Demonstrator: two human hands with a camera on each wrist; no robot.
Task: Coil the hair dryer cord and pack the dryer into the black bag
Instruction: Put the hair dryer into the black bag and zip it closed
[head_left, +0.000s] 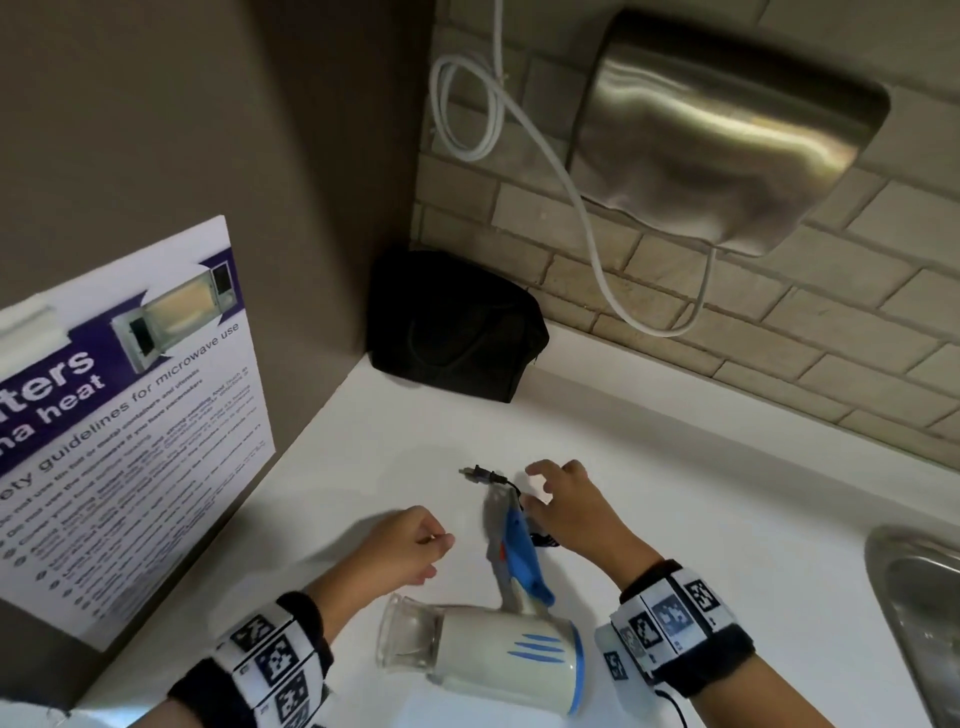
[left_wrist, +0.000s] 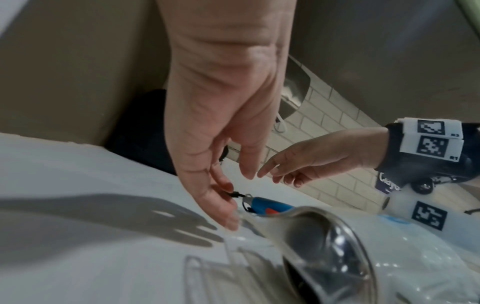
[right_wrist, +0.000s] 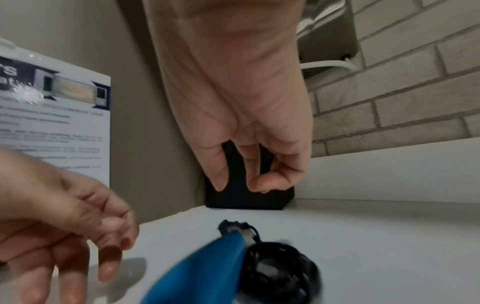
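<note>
A white hair dryer with a blue handle lies on the white counter, its clear nozzle pointing left. Its black cord sits coiled beside the handle's end, and the plug sticks out past it. My right hand hovers over the handle end and the coil with its fingers loosely curled, holding nothing. To the left of the handle is my left hand, relaxed and empty. The black bag stands in the far corner against the walls.
A steel wall hand dryer hangs above the counter with a white cable looping down from it. A steel sink is at the right edge. A microwave safety poster covers the left wall.
</note>
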